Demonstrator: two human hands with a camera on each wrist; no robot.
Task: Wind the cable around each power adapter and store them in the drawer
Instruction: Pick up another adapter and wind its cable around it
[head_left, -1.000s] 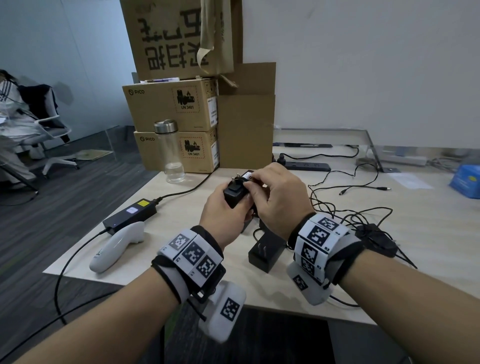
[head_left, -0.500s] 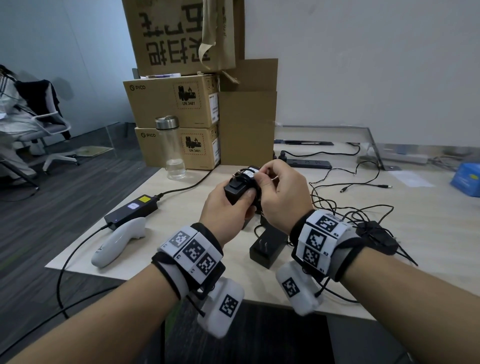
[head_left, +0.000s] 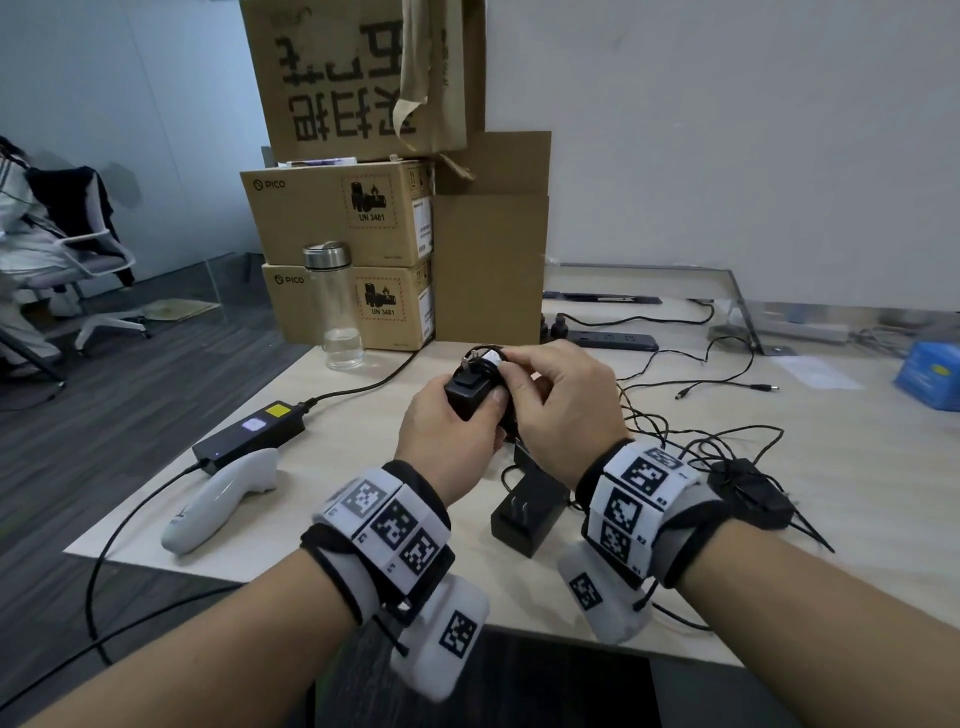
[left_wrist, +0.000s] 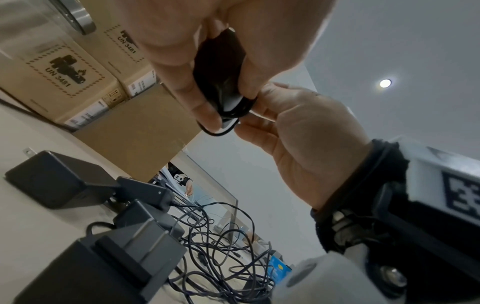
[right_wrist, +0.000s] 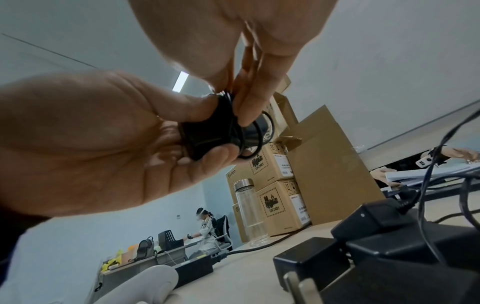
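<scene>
My left hand (head_left: 485, 404) grips a small black power adapter (head_left: 467, 395) above the table, prongs up. Its thin black cable (right_wrist: 261, 131) is looped round the body in several turns. My right hand (head_left: 511, 364) pinches the cable beside a white label at the adapter's top. In the left wrist view the right hand's fingertips (left_wrist: 255, 98) close on the cable loops (left_wrist: 228, 115). A second adapter (head_left: 530, 512) lies on the table below my hands. A third adapter (head_left: 753, 491), wrapped in cable, lies by my right wrist. No drawer is in view.
Loose tangled cables (head_left: 701, 415) spread to the right. A large power brick (head_left: 249, 431) and a white controller (head_left: 218, 499) lie left. A glass bottle (head_left: 335, 306), stacked cardboard boxes (head_left: 363, 223) and a power strip (head_left: 613, 340) stand behind. A blue pack (head_left: 930, 371) sits far right.
My right hand's fingers have shifted on the adapter's top and now pinch the cable beside the white label. The left hand keeps its hold on the adapter.
</scene>
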